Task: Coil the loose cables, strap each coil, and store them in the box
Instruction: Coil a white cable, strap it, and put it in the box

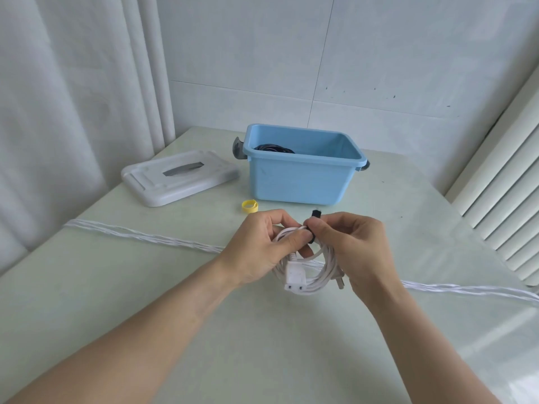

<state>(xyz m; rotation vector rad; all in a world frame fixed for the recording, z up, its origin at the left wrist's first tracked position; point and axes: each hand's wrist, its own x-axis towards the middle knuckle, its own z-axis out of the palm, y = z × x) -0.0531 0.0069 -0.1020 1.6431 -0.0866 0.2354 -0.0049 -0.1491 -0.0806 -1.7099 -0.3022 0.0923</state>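
Observation:
A coiled white power cable [316, 271] hangs between my hands above the table, its flat white connector [295, 277] facing me and its plug at the right side. My left hand [268, 243] grips the top of the coil. My right hand [354, 243] pinches a black strap [313, 221] wrapped round the coil's top, one strap end sticking up. Behind them stands the open blue box [300, 182] with a black coiled cable [274, 148] inside. A rolled yellow strap [250, 206] lies in front of the box.
The box's white lid [178, 177] lies flat to the left of the box. A long white twisted cord [145, 237] stretches across the pale table from left to right behind my hands. Curtain at left, a white radiator [507, 199] at right.

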